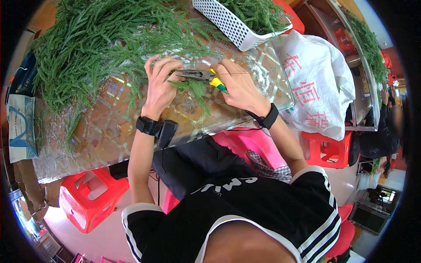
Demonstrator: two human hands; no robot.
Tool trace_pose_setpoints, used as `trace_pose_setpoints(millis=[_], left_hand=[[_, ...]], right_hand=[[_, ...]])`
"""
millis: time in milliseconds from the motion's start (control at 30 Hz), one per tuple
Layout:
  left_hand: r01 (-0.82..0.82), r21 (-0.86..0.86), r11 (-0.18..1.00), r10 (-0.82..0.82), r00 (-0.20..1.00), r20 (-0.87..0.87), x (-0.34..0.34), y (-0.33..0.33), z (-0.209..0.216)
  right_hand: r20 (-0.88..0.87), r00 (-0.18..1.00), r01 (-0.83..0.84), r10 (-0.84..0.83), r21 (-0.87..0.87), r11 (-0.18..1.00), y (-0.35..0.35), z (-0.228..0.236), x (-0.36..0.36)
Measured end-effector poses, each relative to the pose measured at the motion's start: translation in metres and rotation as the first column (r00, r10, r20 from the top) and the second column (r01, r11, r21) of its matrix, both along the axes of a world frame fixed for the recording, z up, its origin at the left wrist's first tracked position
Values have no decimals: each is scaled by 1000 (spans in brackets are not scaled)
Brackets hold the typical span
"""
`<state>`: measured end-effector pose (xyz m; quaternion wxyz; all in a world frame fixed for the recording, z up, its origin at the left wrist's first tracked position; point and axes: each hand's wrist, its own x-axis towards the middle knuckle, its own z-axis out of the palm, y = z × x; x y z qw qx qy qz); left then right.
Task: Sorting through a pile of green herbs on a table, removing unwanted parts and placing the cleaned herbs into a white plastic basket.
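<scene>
Needle-nose pliers [197, 75] with yellow and green handles are gripped in my right hand [241, 85], above the table. Their dark jaws point left and reach the fingers of my left hand [161, 85]. Those fingers are bent and pinch a green artificial fir sprig [196, 90], whose fronds hang below the jaws. A thin wire seems to run across the pliers toward my right hand; its ends are too fine to make out. My fingers partly hide the stem of the sprig. Just beyond my left hand lies a big heap of similar green sprigs [101, 48].
A white perforated basket [232, 28] of greenery stands at the far right of the table [118, 149], beside a white sack [313, 83]. Red stools [90, 197] flank me. A paper bag [22, 127] stands at the left edge. Another person [379, 131] is at far right.
</scene>
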<state>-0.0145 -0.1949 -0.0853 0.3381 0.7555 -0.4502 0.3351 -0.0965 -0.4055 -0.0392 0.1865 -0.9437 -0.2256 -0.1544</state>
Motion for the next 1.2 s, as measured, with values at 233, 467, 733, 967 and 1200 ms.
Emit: trace_pose_setpoints(millis=[233, 467, 733, 967, 1200], left_hand=[[-21, 22, 1000, 21, 1000, -18, 1, 2, -2], [-6, 57, 998, 9, 998, -56, 1, 2, -3], [-45, 72, 996, 51, 996, -74, 3, -1, -4], [-148, 95, 984, 157, 983, -95, 7, 3, -7], [-234, 124, 964, 248, 962, -116, 13, 10, -10]], right_hand=[[39, 999, 15, -13, -40, 999, 2, 2, 2], [23, 998, 63, -62, -34, 997, 0, -9, 4], [-136, 984, 126, -113, 88, 988, 1, -25, 12], [-139, 982, 143, -127, 114, 983, 12, -29, 28], [-122, 980, 166, -155, 89, 982, 22, -26, 41]])
